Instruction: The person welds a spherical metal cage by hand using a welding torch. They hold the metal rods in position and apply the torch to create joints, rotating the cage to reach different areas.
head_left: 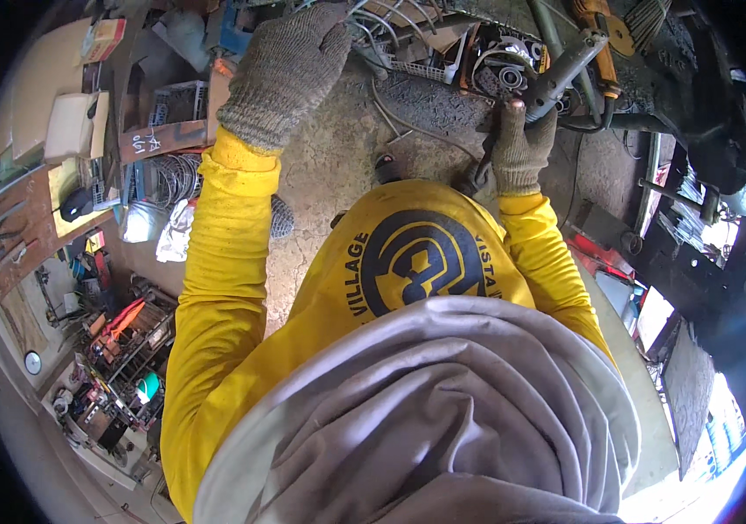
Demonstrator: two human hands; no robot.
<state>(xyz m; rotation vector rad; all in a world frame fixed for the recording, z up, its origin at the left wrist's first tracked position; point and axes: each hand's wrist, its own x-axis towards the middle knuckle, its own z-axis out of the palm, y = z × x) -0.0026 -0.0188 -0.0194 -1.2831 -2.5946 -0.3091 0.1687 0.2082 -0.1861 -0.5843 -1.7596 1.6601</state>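
While right hand touches grey tube, orange tool alongside, cable nearby

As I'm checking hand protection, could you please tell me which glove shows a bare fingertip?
The right glove, nearer the grey metal tube; the left glove shows no bare skin.

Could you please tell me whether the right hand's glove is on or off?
On: a knitted glove covers the right hand down to the yellow cuff, though one fingertip shows bare.
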